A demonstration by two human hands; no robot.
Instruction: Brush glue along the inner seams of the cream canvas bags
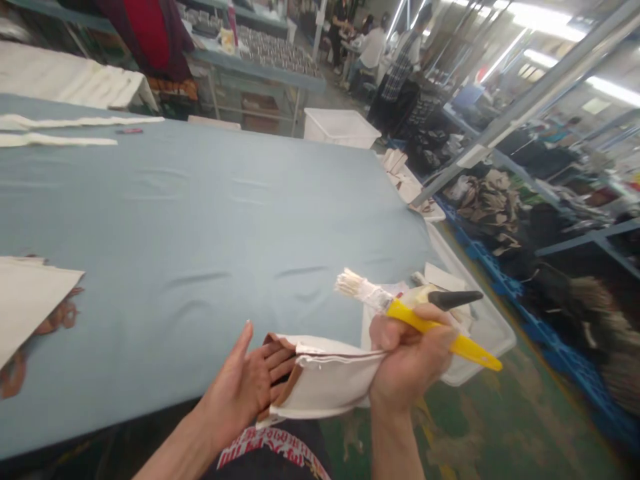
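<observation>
My right hand [413, 360] is closed round a paintbrush [417, 320] with a yellow handle and clumped, whitish bristles that point up and left. Its fingers also pinch the right end of a cream fabric pouch [333, 383] with brown edging. At the pouch's left end is an opening, and my left hand [253, 377] has its fingers stretched out into it, thumb apart and up. The fingertips are partly hidden by the cloth. Just beyond my right hand, a bottle with a dark pointed nozzle [455, 299] lies near some pale cloth pieces.
A blue-grey covered table [215, 220] spreads ahead. Cream pieces with brown straps [35, 300] lie at its left, long pale strips [60, 141] farther back. White plastic bins [343, 127] stand along its far right side. A metal post [530, 93] slants at right; people work behind.
</observation>
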